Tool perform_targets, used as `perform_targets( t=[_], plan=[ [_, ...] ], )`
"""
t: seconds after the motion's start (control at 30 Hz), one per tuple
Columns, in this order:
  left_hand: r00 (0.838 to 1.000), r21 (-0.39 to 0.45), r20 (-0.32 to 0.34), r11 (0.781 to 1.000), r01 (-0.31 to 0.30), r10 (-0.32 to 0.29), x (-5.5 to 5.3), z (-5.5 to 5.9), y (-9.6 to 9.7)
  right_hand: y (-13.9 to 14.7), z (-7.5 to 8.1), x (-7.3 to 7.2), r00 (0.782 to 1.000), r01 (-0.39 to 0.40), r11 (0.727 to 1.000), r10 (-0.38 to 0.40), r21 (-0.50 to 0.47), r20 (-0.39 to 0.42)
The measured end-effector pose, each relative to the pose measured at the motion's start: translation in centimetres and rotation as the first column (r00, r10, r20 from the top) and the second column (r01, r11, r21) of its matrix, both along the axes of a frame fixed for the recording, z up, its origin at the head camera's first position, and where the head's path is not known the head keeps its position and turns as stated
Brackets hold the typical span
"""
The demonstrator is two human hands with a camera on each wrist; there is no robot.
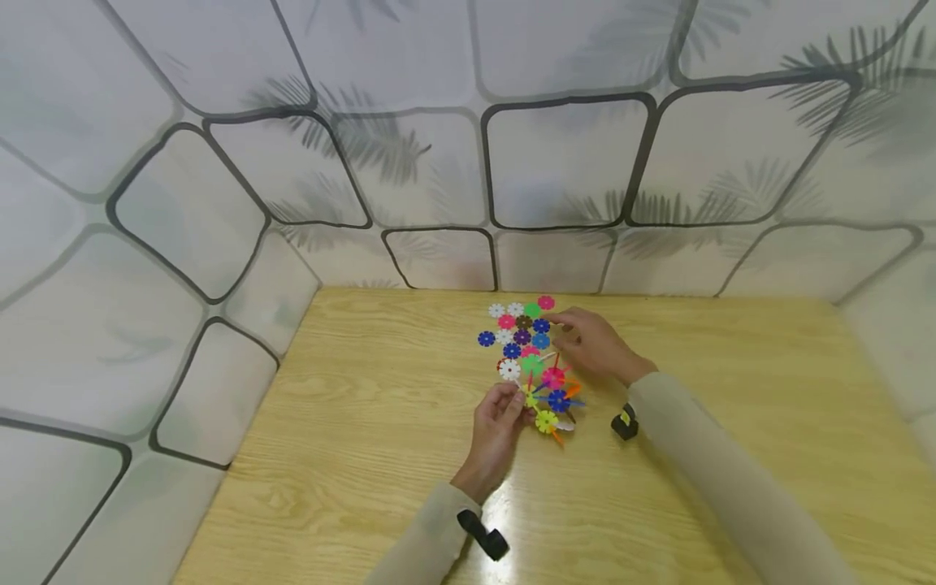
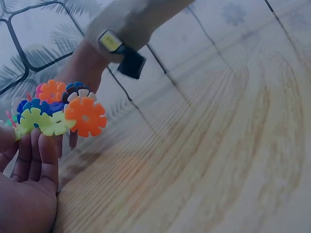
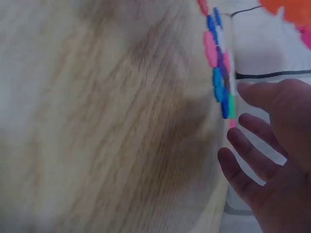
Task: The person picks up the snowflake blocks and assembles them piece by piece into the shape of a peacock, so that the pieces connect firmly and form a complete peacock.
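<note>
Colourful flower-shaped plastic discs with slotted edges are joined into a spiky cluster (image 1: 559,400). My left hand (image 1: 493,435) holds it, thumb and fingers pinching a yellow disc (image 2: 35,120) at its near side. Orange, blue and white discs stand out from the cluster in the left wrist view. Beyond it, several loose discs (image 1: 522,336) lie flat on the table in white, pink, blue, purple, brown and green. My right hand (image 1: 595,345) hovers at their right side, its fingers spread apart and nothing between them in the right wrist view.
The wooden table (image 1: 351,439) meets a patterned wall covering (image 1: 563,171) just behind the loose discs, with another such wall (image 1: 95,325) at the left. Each wrist carries a black strap with a small device, such as the right strap (image 1: 625,422).
</note>
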State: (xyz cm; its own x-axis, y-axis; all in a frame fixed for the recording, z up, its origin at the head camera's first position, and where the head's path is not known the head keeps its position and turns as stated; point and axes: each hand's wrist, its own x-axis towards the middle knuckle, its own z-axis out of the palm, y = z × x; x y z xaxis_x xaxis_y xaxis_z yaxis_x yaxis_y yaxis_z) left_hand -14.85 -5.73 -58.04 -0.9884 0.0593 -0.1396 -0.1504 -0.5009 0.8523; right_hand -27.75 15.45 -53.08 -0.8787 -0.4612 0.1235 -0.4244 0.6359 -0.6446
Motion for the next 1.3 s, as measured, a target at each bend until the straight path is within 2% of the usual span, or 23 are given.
perform_targets(
  t=[0.1,0.23,0.4,0.6,0.9,1.0,1.13,1.3],
  plan=[
    [1.000,-0.013,0.004,1.000,0.005,-0.005,0.1,0.0,0.0,-0.8,-0.4,-0.9,0.998,-0.060,0.989,0.061,0.136,-0.003],
    [1.000,-0.029,0.008,0.999,0.014,-0.014,0.0,0.0,0.0,-1.9,-0.3,-1.0,0.998,-0.044,0.969,0.052,0.242,-0.028],
    [1.000,-0.037,-0.002,0.999,0.024,-0.024,-0.1,-0.1,-0.1,-2.2,0.3,-0.7,1.000,0.008,0.975,-0.010,0.222,0.008],
    [1.000,-0.039,-0.010,0.999,0.025,-0.026,-0.2,-0.3,-0.1,-2.0,0.5,-0.5,0.998,0.018,0.977,-0.032,0.212,0.062],
    [1.000,-0.043,-0.001,0.999,0.023,-0.023,-0.1,0.0,0.0,-1.5,0.6,-0.3,0.996,-0.056,0.973,0.039,0.226,0.079],
    [0.999,-0.044,0.003,0.999,0.032,-0.032,-0.1,0.2,0.1,-1.2,0.8,-0.2,0.992,-0.049,0.982,0.027,0.181,0.122],
    [0.999,-0.059,0.004,0.998,0.036,-0.036,-0.1,0.3,0.0,-0.9,1.0,-0.1,0.985,-0.020,0.998,0.009,0.061,0.172],
    [0.999,-0.074,-0.002,0.997,0.034,-0.034,-0.1,0.1,-0.2,-0.4,2.2,0.7,0.991,-0.042,0.994,0.054,-0.098,0.124]
  ],
)
